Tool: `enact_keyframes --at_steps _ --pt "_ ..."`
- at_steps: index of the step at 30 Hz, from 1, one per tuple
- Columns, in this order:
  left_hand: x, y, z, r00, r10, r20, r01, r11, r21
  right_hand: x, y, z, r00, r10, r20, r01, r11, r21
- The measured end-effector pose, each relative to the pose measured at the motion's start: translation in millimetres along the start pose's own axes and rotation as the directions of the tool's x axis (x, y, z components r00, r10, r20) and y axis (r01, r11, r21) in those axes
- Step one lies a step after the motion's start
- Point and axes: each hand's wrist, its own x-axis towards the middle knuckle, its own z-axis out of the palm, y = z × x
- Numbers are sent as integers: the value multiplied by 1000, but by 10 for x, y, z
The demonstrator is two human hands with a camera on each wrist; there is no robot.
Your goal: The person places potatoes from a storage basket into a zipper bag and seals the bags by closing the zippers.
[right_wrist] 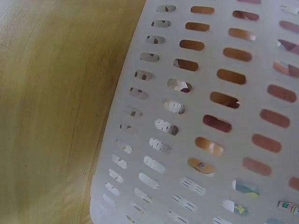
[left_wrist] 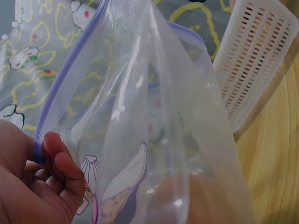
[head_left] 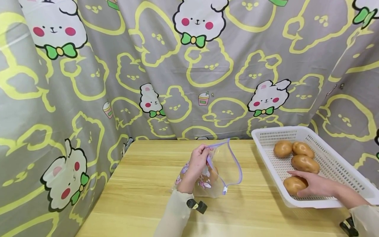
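Note:
My left hand [head_left: 197, 161] pinches the purple zip rim of a clear zip bag [head_left: 231, 169] near the middle of the table. The bag's mouth gapes to the right, and a white slider [head_left: 225, 189] sits at the rim's lower end. Through the printed plastic a brown, rounded item [left_wrist: 187, 200] shows in the left wrist view. At the right, my right hand [head_left: 321, 185] reaches into a white plastic basket [head_left: 340, 149] and grips a potato [head_left: 293, 186] at its near end. In the right wrist view the slotted basket wall [right_wrist: 187, 140] hides most of that hand.
Three more potatoes [head_left: 305, 164] lie in the basket's far half. The wooden table [head_left: 142, 184] runs beneath bag and basket. A grey patterned curtain [head_left: 177, 75] hangs along the back and both sides.

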Motion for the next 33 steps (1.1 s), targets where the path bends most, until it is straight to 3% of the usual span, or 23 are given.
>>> enact_keyframes --at_steps 8,14,24,30,33 --pt "-8 12 4 1000 5 -8 -5 1000 12 -19 21 14 1000 -15 -26 14 999 -43" --pt "-12 26 5 1000 9 -15 -8 1000 12 -47 -32 -42 994 21 -108 -29 997 -70" --pt "-25 20 2 1000 10 -10 -10 1000 -7 -152 -144 -215 969 -71 -236 59 997 -57" --pt "-17 18 0 1000 14 3 -14 1000 6 -163 -293 -376 971 -5 -240 -1 1000 -25" --pt "-12 17 0 1000 18 1 -18 1000 7 -142 -369 -434 972 -24 -235 24 1000 -3"
